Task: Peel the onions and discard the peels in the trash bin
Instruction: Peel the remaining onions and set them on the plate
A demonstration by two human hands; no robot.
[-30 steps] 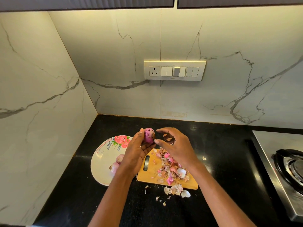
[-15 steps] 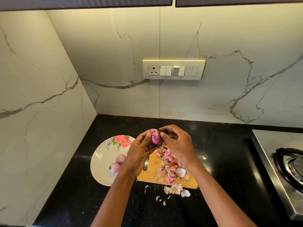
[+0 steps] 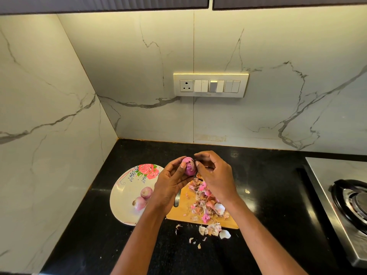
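My left hand point(image 3: 170, 182) grips a small pink onion point(image 3: 188, 165) above the far end of a wooden cutting board point(image 3: 183, 210). My right hand point(image 3: 213, 173) meets the onion from the right, its fingertips pinching at the skin on the onion's side. A heap of pink and papery peels point(image 3: 206, 201) covers the board, and more peels point(image 3: 213, 229) lie on the black counter in front of it. Two peeled onions point(image 3: 143, 197) rest on a white plate with a rose print point(image 3: 125, 195) to the left. No trash bin is in view.
The black counter point(image 3: 268, 195) runs to marble walls at the back and left. A steel gas stove point(image 3: 349, 197) stands at the right edge. A stray peel point(image 3: 246, 191) lies right of the board. A switch panel point(image 3: 210, 85) sits on the back wall.
My right hand, spread apart from the onion a second ago, has closed in on it and now pinches its skin. My left hand has kept hold of the onion.
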